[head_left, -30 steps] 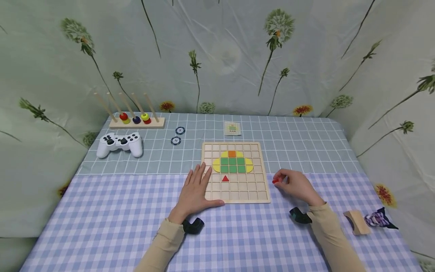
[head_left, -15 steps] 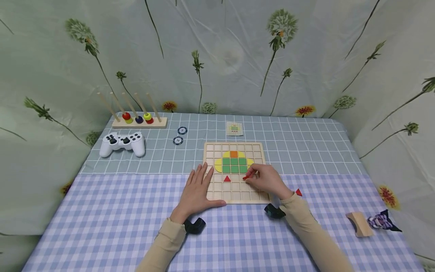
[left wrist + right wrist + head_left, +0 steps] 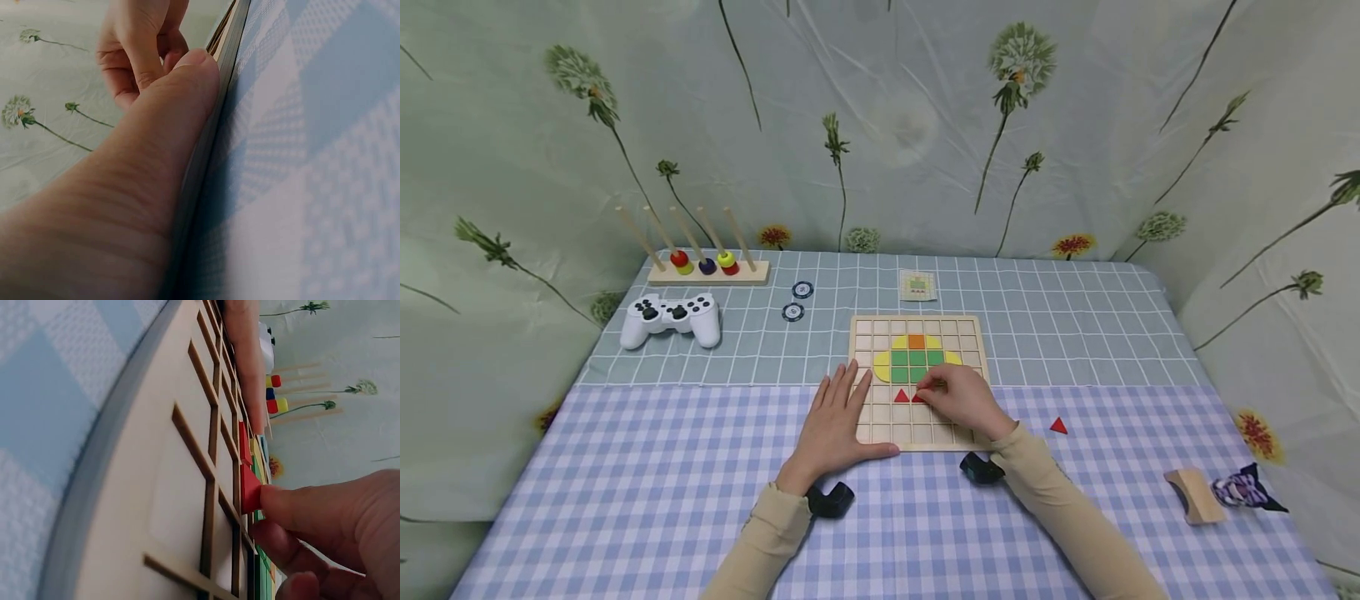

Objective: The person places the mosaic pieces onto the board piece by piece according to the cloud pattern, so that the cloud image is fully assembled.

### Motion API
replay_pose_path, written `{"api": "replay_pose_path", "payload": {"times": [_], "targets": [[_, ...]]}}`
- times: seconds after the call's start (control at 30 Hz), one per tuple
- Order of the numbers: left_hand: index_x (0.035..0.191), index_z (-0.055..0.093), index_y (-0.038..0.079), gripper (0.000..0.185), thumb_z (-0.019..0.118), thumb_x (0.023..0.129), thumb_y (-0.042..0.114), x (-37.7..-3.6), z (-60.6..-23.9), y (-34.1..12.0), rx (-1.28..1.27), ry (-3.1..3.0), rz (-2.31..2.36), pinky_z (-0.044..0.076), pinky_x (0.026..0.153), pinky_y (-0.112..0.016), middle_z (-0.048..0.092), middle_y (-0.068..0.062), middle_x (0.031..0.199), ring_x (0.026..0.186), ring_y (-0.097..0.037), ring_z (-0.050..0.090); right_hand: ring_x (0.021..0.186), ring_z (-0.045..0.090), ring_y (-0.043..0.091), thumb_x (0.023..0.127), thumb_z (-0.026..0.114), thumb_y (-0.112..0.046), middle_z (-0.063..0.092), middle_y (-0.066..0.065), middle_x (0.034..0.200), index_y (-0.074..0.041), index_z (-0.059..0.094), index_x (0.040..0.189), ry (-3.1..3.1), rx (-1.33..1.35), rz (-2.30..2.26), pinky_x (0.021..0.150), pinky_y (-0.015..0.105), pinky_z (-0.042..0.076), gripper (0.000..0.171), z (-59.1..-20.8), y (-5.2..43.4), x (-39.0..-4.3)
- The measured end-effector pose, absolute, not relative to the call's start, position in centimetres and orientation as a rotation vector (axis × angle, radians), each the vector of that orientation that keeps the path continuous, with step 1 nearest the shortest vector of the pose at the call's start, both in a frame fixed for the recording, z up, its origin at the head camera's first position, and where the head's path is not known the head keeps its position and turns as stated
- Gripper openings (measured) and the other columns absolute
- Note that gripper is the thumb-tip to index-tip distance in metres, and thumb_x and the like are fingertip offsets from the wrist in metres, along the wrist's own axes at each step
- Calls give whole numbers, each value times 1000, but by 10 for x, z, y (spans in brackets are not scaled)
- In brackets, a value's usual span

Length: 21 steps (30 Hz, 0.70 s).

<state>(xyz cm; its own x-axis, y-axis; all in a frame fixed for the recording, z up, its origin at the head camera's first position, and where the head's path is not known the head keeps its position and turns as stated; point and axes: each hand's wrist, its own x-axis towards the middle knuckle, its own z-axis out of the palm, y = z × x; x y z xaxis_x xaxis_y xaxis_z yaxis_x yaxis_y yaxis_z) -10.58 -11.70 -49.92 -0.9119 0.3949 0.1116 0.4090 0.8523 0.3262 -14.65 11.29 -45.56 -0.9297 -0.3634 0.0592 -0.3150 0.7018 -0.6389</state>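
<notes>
A square wooden grid board (image 3: 865,327) bears green squares (image 3: 917,357), yellow rounded pieces (image 3: 882,367) and an orange square (image 3: 916,342). Spread along the board's left side, my left hand (image 3: 829,429) has its thumb at the near edge. My right hand (image 3: 962,402) is over the board's middle and pinches a red triangle tile (image 3: 250,489) between thumb and fingers. In the right wrist view that tile stands right at a grid cell, beside another red triangle (image 3: 901,396) lying in the row below the green squares. A third red triangle (image 3: 1058,426) lies on the checked cloth.
Behind the board lies a small pattern card (image 3: 917,285). Farther left are two round chips (image 3: 793,312), a white game controller (image 3: 671,319) and a peg stand with beads (image 3: 709,272). At right sit a wooden arch block (image 3: 1195,495) and a purple-black item (image 3: 1245,488).
My right hand has moved left from beside the board to its middle, carrying the red triangle tile. The loose triangle on the cloth has come into sight. My left hand stays put.
</notes>
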Motion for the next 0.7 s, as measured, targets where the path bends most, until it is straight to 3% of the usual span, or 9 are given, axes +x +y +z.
{"api": "replay_pose_path", "payload": {"times": [0.33, 0.7], "targets": [[152, 18, 10, 119, 47, 67, 87, -106, -499, -117, -641, -2996, -534, -2, 114, -39, 8, -12, 157, 143, -26, 0, 72, 56, 10, 81, 77, -16, 62, -7, 77, -17, 74, 77, 2935, -523, -958, 66, 32, 47, 5, -458, 110, -144], [153, 16, 11, 119, 48, 67, 87, -106, -499, -116, -633, -3024, -536, -3, 114, -40, 7, -12, 158, 143, -26, -2, 60, 46, 10, 82, 74, -18, 56, -8, 73, -13, 72, 80, 2988, -459, -1122, 53, 28, 39, 5, -453, 146, -134]]}}
